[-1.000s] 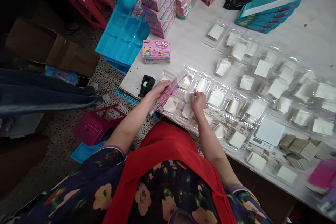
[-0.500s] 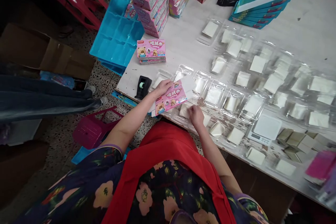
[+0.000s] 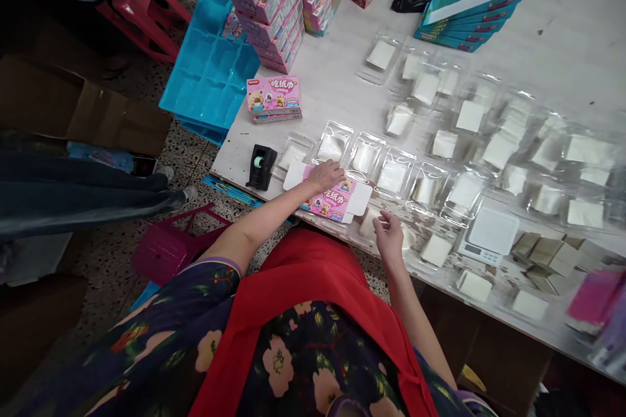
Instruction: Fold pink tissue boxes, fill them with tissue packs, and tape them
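Note:
A pink printed carton (image 3: 337, 205) with white flaps spread at both ends lies flat along the table's near edge. My left hand (image 3: 327, 176) rests on top of it, fingers stretched over its upper part. To the right of the carton my right hand (image 3: 390, 232) hovers with parted fingers and holds nothing. White packets (image 3: 372, 221) lie beside and partly behind that hand. Clear plastic trays with white packets (image 3: 333, 146) stand in a row just beyond the carton. A black tape dispenser (image 3: 261, 166) is left of them.
Stacked pink boxes (image 3: 274, 19) rise at the back left, with two more boxes (image 3: 274, 96) nearer. A digital scale (image 3: 491, 233) is on the right. Blue trays (image 3: 210, 71) and a magenta stool (image 3: 163, 247) are off the table's left side.
The carton has gone from tilted in my left hand to flat on the table, with my left hand over it. My right hand has opened and moved a little right.

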The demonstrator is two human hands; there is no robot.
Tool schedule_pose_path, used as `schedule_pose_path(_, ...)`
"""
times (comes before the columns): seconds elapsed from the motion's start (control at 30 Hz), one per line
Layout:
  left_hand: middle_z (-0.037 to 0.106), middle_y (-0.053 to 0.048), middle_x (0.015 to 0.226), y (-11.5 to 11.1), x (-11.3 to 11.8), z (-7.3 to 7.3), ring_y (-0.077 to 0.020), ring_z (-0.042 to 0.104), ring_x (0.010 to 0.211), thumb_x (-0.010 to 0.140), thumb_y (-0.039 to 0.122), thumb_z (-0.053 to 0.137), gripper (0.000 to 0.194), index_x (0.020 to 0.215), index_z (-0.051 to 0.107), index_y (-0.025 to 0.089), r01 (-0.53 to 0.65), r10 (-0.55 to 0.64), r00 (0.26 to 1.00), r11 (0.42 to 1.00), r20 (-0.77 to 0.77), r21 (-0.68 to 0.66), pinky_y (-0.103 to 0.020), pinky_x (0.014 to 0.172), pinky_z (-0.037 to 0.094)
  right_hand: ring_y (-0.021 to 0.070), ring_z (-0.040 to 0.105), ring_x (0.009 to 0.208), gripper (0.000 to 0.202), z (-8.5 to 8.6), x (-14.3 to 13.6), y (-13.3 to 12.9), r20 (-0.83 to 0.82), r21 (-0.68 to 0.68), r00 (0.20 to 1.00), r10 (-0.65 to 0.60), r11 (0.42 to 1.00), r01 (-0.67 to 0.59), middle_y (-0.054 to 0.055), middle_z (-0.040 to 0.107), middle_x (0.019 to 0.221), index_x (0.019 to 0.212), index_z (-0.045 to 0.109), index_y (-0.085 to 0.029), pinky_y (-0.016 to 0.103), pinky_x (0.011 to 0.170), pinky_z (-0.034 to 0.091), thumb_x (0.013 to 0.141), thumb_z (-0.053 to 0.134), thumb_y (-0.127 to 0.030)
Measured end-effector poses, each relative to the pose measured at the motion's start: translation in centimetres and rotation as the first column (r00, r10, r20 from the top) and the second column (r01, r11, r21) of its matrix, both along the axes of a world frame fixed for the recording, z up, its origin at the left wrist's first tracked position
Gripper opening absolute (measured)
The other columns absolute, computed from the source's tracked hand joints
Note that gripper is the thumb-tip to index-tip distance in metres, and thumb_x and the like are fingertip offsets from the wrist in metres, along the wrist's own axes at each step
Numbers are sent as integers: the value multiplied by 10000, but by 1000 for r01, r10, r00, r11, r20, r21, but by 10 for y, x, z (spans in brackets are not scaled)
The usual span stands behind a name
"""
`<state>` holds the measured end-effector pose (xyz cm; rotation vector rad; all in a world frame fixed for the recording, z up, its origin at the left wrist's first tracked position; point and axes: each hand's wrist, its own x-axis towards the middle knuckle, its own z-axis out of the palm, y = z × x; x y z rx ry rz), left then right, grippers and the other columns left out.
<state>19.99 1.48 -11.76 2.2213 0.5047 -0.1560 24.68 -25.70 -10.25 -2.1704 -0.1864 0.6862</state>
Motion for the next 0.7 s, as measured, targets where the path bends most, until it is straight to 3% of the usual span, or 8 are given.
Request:
schedule_pose_path(0.07, 617, -119, 1052, 1, -14, 9, -279, 483, 1069, 876, 323, 541, 186, 906, 673, 195, -104, 99, 994, 989, 56, 103, -381, 958, 318, 183, 613, 777, 543, 5, -10, 16, -123, 120, 992, -23, 992, 38, 98, 646, 1018, 1143, 585, -162, 383, 731, 533, 734, 613, -518)
schedule_pose_path(0.13, 582, -135, 1130, 1, -36, 18, -289, 462, 1108, 909, 344, 479, 263, 1028, 649, 182, -312, 305, 950, 925, 63, 218, -400, 974, 321, 180, 635, 888, 578, 8, -20, 38, -324, 245, 940, -104, 951, 190, 82, 648, 1078, 1149, 569, -190, 359, 794, 540, 674, 707, -490)
schedule_pose_path(0.27, 554, -167, 1154, -6, -80, 21, -333, 442, 1180, 851, 393, 564, 288, 1019, 607, 162, -561, 617, 769, 776, -166, 289, -431, 988, 337, 160, 657, 818, 539, 3, -23, 72, -596, 234, 778, -201, 883, 407, 24, 670, 927, 993, 582, -217, 305, 703, 560, 556, 800, -444)
schedule_pose_path(0.37, 573, -144, 1125, -11, -88, 15, -314, 458, 1207, 759, 372, 679, 293, 944, 564, 174, -690, 682, 684, 720, -259, 72, -414, 1009, 351, 133, 619, 612, 417, -7, -14, 84, -631, 193, 756, -176, 908, 372, -18, 637, 699, 788, 572, -209, 245, 517, 512, 544, 789, -468)
schedule_pose_path(0.47, 628, -104, 996, -7, -84, 17, -286, 556, 1111, 739, 384, 699, 288, 873, 537, 187, -806, 744, 592, 553, -311, -210, -401, 934, 431, 127, 582, 508, 385, -7, -5, 89, -650, 187, 750, -125, 930, 317, -31, 597, 565, 680, 552, -206, 223, 423, 454, 542, 792, -473)
schedule_pose_path(0.53, 665, -95, 874, -3, -85, 27, -269, 641, 940, 758, 461, 673, 313, 828, 563, 176, -790, 713, 609, 504, -348, -349, -395, 819, 494, 155, 612, 527, 382, 2, -3, 90, -669, 207, 741, -62, 942, 265, -14, 626, 571, 694, 579, -202, 254, 439, 490, 539, 809, -464)
schedule_pose_path(0.6, 693, -109, 811, -2, -88, 41, -264, 677, 827, 744, 545, 667, 397, 815, 612, 158, -669, 576, 725, 456, -378, -587, -399, 738, 525, 200, 676, 639, 413, 17, -4, 91, -692, 274, 721, 41, 939, 209, 26, 707, 711, 806, 636, -194, 313, 522, 558, 545, 829, -449)
schedule_pose_path(0.7, 718, -155, 828, -7, -95, 66, -295, 692, 828, 670, 635, 692, 539, 857, 669, 130, -381, 304, 905, 266, -298, -886, -430, 730, 540, 247, 715, 789, 532, 39, -3, 91, -704, 403, 687, 181, 898, 176, 55, 749, 920, 987, 656, -205, 390, 644, 606, 557, 849, -451)
